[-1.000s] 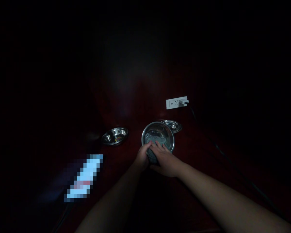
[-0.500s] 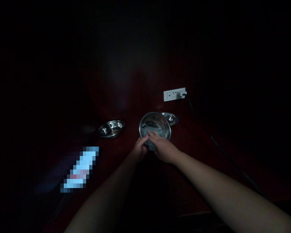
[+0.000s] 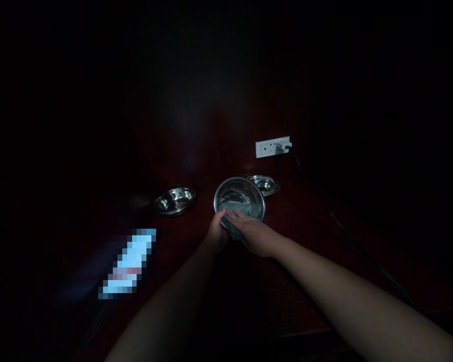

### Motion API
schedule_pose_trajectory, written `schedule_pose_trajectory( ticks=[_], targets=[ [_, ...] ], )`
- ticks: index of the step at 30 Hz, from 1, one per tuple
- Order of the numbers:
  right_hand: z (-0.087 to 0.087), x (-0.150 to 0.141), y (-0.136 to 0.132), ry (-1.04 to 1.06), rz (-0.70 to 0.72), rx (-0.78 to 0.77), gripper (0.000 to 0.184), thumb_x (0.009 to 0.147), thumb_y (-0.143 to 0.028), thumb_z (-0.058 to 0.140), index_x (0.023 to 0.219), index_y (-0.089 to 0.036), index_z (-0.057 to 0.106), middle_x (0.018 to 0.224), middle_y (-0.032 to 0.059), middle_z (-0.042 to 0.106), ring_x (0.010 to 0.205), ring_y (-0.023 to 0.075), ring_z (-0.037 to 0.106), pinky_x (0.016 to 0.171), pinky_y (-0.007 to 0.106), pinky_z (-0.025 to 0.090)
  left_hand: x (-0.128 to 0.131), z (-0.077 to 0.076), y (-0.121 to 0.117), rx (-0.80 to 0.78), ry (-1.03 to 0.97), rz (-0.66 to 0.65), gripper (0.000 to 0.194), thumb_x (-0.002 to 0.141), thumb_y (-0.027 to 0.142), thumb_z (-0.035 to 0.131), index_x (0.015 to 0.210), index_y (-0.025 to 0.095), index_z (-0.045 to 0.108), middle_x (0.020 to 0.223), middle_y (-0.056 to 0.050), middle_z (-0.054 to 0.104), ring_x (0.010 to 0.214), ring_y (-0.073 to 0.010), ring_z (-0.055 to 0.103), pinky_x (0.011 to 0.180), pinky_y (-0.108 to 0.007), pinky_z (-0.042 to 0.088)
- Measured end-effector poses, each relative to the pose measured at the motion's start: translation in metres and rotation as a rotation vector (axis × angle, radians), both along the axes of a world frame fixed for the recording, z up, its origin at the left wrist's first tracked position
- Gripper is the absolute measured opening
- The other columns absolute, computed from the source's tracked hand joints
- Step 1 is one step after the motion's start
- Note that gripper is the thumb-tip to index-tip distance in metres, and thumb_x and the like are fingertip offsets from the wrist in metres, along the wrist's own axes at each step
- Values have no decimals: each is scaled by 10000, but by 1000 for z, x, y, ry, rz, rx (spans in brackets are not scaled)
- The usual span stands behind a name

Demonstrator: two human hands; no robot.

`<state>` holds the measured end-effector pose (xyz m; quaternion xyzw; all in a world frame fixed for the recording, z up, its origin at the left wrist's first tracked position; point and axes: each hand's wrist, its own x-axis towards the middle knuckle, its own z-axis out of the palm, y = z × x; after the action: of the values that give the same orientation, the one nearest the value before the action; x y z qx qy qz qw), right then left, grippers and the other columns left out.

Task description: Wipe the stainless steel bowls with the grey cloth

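A shiny steel bowl (image 3: pixel 257 201) is tilted with its open side toward me, above the dark red surface. My left hand (image 3: pixel 217 234) grips its near left rim, thumb on top and the other fingers hidden beneath. A grey-green cloth (image 3: pixel 237 207) lies inside the bowl and hangs over the near rim. My right hand (image 3: pixel 253 232) presses the cloth against the inside of the bowl, with its fingers pointing left toward my left thumb.
Another steel bowl (image 3: pixel 174 201) with something small and yellowish inside stands to the left. Behind the held bowl lies a steel plate or lid (image 3: pixel 266 185). A white wall socket (image 3: pixel 268 148) holds a plug, and a dark cable (image 3: pixel 357 243) runs along the right. A bright pixelated screen (image 3: pixel 130 261) is at left.
The bowl has tipped and shifted slightly to the left. My right hand has drawn back a little toward the near rim, pulling the cloth with it.
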<state>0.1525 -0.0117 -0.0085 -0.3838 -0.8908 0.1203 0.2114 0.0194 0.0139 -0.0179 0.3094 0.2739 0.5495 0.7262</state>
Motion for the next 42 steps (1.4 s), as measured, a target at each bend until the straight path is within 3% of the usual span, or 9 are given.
schedule_pose_trajectory(
  ticks=[6, 10, 14, 18, 23, 27, 37, 42],
  targets=[
    [7, -4, -7, -75, -113, 9, 671, 738, -55, 463, 1385, -113, 299, 1424, 183, 365, 1285, 263, 411, 1029, 394, 359, 0, 0, -1, 9, 58, 48, 234, 613, 204, 615, 827, 115, 651, 809, -73, 712, 994, -282, 618, 928, -378, 432],
    [17, -8, -13, -162, -181, 9, 561, 765, -94, 434, 1322, -135, 382, 1303, 176, 514, 1083, 288, 584, 888, 393, 444, -2, 0, -1, -13, 64, 25, 212, 609, 242, 584, 763, 111, 648, 778, -81, 704, 950, -282, 630, 893, -371, 451],
    [22, -10, -15, -216, -245, 24, 512, 772, -132, 449, 1282, -174, 419, 1039, 132, 663, 932, 274, 643, 785, 356, 466, -1, 0, -1, -4, 58, 27, 242, 621, 257, 574, 798, 111, 650, 774, -78, 702, 940, -271, 632, 878, -361, 457],
    [20, -10, -15, -211, -279, 50, 504, 763, -151, 474, 1264, -192, 440, 970, 124, 679, 889, 280, 653, 760, 362, 470, 0, -2, 1, -9, 55, 57, 221, 639, 255, 583, 793, 110, 647, 745, -70, 696, 922, -260, 638, 879, -357, 455],
    [11, -7, -11, -56, -170, 28, 605, 742, -73, 462, 1330, -174, 362, 1189, 129, 605, 1053, 252, 601, 872, 363, 456, 1, -2, 1, 22, 54, 88, 245, 656, 264, 661, 848, 112, 654, 809, -68, 706, 935, -256, 636, 912, -362, 435],
    [4, -7, -6, 62, -92, 66, 694, 706, -28, 479, 1369, -156, 315, 1405, 132, 413, 1293, 232, 401, 1036, 391, 359, 0, -1, 0, 55, 45, 99, 307, 663, 268, 691, 923, 110, 649, 892, -80, 707, 988, -263, 623, 950, -371, 417],
    [-2, -8, -1, 147, -96, 52, 653, 771, -56, 408, 1405, -127, 268, 1471, 118, 301, 1373, 224, 248, 1103, 417, 290, 0, -4, -2, 125, 35, 12, 374, 665, 213, 695, 1022, 137, 611, 1077, -96, 671, 1119, -261, 564, 1035, -390, 349],
    [-3, -5, -1, 62, -44, 27, 688, 783, -80, 427, 1430, -125, 198, 1491, 123, 250, 1391, 252, 176, 1105, 465, 265, 4, 0, -1, 52, 30, 8, 286, 749, 285, 604, 953, 87, 643, 1001, -128, 691, 1129, -279, 556, 1032, -392, 359]
  ],
)
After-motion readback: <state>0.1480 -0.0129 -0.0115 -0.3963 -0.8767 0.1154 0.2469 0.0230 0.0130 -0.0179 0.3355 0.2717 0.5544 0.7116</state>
